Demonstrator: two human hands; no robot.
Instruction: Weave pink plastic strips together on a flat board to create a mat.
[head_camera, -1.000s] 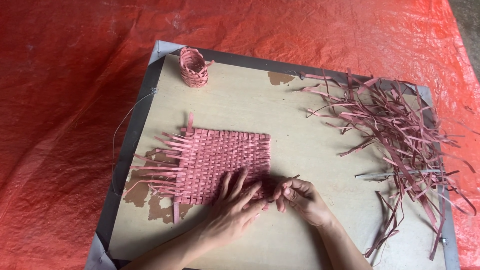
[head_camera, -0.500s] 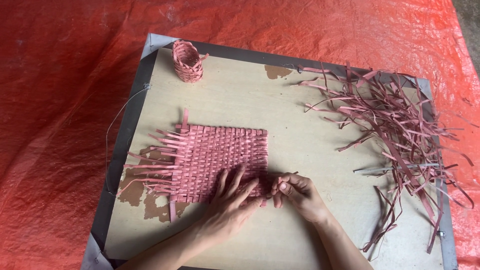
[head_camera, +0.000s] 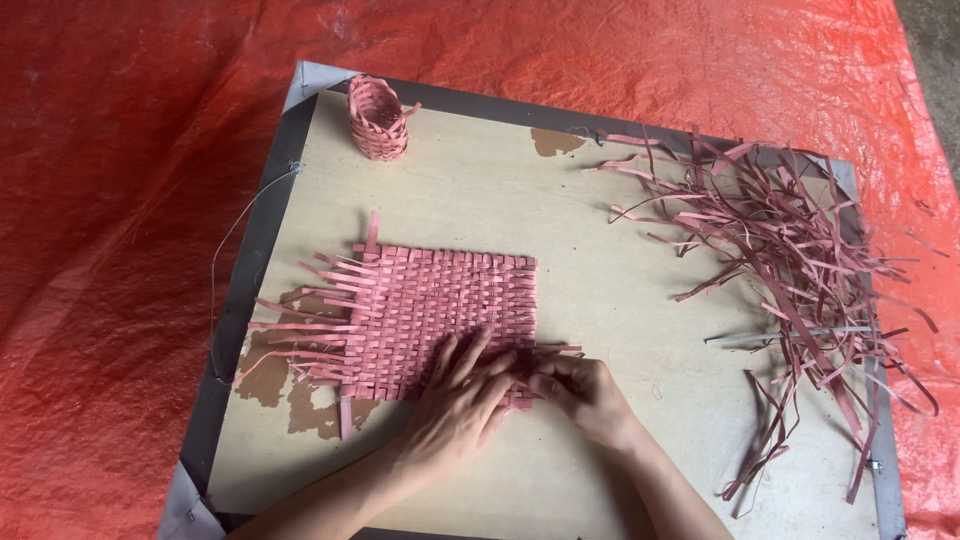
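Observation:
A flat pink woven mat (head_camera: 430, 310) of thin strips lies on a pale wooden board (head_camera: 600, 260), with loose strip ends sticking out on its left side. My left hand (head_camera: 462, 395) lies flat on the mat's near right part, fingers spread and pressing it down. My right hand (head_camera: 585, 392) is at the mat's near right corner, its fingertips pinching a pink strip end (head_camera: 548, 352) at the edge. The two hands touch each other there.
A pile of loose pink strips (head_camera: 790, 260) covers the board's right side. A small woven pink cup (head_camera: 378, 118) stands at the far left corner. A thin wire (head_camera: 225, 260) loops off the left edge. A red tarp (head_camera: 120, 200) surrounds the board.
The view has shifted slightly. My hands stay at the mat's near right corner, fingers working the edge strip with only small movements.

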